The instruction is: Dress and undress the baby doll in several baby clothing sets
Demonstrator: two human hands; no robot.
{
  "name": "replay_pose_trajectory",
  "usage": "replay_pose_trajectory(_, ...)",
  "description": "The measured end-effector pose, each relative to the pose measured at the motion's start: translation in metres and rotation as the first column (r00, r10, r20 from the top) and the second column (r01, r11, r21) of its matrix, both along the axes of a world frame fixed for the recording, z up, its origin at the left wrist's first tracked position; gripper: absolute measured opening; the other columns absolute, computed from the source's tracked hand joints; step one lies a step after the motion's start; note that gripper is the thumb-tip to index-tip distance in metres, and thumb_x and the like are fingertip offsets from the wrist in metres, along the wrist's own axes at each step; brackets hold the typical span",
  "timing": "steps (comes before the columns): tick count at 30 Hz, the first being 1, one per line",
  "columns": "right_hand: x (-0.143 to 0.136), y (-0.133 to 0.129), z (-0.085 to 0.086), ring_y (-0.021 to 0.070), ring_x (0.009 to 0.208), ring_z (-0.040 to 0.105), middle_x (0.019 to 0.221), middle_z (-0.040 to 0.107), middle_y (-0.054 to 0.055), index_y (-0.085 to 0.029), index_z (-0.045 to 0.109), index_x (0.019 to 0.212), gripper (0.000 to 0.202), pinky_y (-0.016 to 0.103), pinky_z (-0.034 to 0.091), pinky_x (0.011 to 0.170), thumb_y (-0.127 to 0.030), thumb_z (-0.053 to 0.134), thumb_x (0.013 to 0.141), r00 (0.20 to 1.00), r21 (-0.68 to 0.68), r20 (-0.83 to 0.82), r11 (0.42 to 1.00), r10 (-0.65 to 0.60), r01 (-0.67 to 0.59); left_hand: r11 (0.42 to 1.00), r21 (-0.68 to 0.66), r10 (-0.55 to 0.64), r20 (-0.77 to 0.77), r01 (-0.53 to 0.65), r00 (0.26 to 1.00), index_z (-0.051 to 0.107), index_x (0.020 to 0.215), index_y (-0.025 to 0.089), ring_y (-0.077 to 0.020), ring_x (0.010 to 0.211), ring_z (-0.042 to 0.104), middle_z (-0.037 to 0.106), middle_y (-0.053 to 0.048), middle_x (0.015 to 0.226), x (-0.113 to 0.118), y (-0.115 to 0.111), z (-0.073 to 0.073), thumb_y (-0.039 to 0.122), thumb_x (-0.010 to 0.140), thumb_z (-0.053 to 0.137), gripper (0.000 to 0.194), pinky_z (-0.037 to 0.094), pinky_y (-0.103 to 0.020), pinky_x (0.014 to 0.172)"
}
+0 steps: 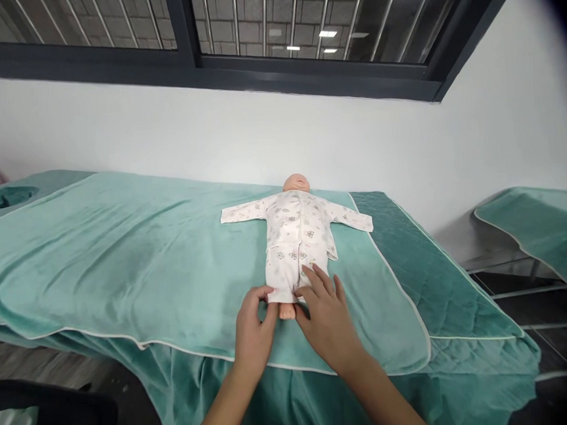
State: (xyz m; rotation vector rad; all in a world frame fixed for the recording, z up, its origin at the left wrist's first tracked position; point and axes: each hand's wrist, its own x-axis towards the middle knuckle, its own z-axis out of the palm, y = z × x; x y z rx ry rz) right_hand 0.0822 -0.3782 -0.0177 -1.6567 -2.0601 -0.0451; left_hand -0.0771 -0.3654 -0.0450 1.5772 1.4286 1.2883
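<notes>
A baby doll [296, 183] lies on its back on a green bed cover, head toward the wall, arms spread wide. It wears a white patterned jacket [290, 218] and matching trousers [282, 269]. My left hand [255, 331] pinches the hem of one trouser leg at its outer edge, between thumb and fingers. On the inner edge of the same hem, my right hand [326, 317] grips with thumb and index finger, its other fingers lying over the second leg. One bare foot [286, 311] pokes out between my hands; the other foot is hidden by my right hand.
A light green blanket [126, 257] with white piping covers the bed, over a darker quilted cover [413, 276]. Behind stands a white wall [205, 134] below a dark-framed window [306, 77]. Another green-covered bed [542, 226] is at right; a dark object [61, 410] sits at lower left.
</notes>
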Motion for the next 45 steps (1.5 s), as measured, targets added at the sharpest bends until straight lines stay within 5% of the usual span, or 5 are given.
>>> replay_pose_trajectory(19, -0.005, 0.003, -0.004, 0.0274, 0.139, 0.038, 0.139, 0.056, 0.006, -0.023, 0.056, 0.082, 0.007, 0.060, 0.022, 0.115, -0.016, 0.056, 0.084, 0.956, 0.109, -0.292, 0.992, -0.031, 0.065, 0.991, -0.134, 0.003, 0.077, 0.007, 0.997, 0.058, 0.118, 0.022, -0.0178, 0.090, 0.064, 0.070, -0.004, 0.105, -0.009, -0.006, -0.015, 0.039, 0.090, 0.057, 0.033, 0.048, -0.029, 0.078)
replay_pose_trajectory(28, -0.004, -0.024, -0.014, 0.0303, 0.141, 0.034, 0.143, 0.051, 0.007, -0.023, 0.057, 0.089, 0.014, 0.064, 0.021, 0.114, -0.012, 0.050, 0.089, 0.965, 0.172, -0.264, 0.984, 0.003, 0.043, 0.998, -0.026, 0.049, -0.188, -0.054, 0.981, 0.058, 0.114, 0.022, -0.0228, 0.098, 0.061, 0.066, -0.007, 0.108, -0.010, -0.016, -0.013, 0.036, 0.093, 0.051, 0.026, 0.050, -0.039, 0.086)
replay_pose_trajectory(34, 0.012, -0.034, -0.023, 0.0220, 0.136, 0.041, 0.146, 0.043, 0.010, -0.025, 0.050, 0.126, 0.032, 0.046, 0.041, 0.109, -0.016, 0.040, 0.098, 0.825, 0.072, -0.564, 0.997, 0.018, 0.028, 0.923, 0.372, 0.067, -0.411, 0.100, 0.909, 0.054, 0.121, 0.023, -0.0248, 0.119, 0.051, 0.057, -0.010, 0.123, 0.004, -0.025, 0.008, 0.021, 0.091, 0.054, 0.030, 0.045, -0.044, 0.100)
replay_pose_trajectory(38, 0.026, -0.034, -0.039, 0.0228, 0.134, 0.041, 0.142, 0.044, 0.012, -0.023, 0.043, 0.134, 0.038, 0.048, 0.039, 0.111, -0.015, 0.040, 0.097, 0.776, 0.041, -0.625, 0.989, -0.084, 0.139, 0.889, 0.362, 0.015, -0.635, 0.281, 0.772, 0.055, 0.120, 0.020, -0.0289, 0.134, 0.041, 0.052, -0.012, 0.136, 0.025, -0.023, 0.017, 0.014, 0.088, 0.054, 0.032, 0.040, -0.049, 0.107)
replay_pose_trajectory(45, 0.032, -0.025, -0.044, 0.0254, 0.107, 0.053, 0.111, 0.056, 0.009, -0.022, 0.053, 0.114, 0.022, 0.045, 0.047, 0.092, -0.019, 0.054, 0.092, 0.829, -0.026, -0.536, 0.985, -0.159, 0.173, 0.904, 0.353, 0.136, -0.771, 0.241, 0.622, 0.063, 0.103, 0.018, -0.0374, 0.139, 0.036, 0.051, -0.015, 0.141, 0.051, -0.001, 0.018, 0.016, 0.088, 0.054, 0.018, 0.042, -0.055, 0.102)
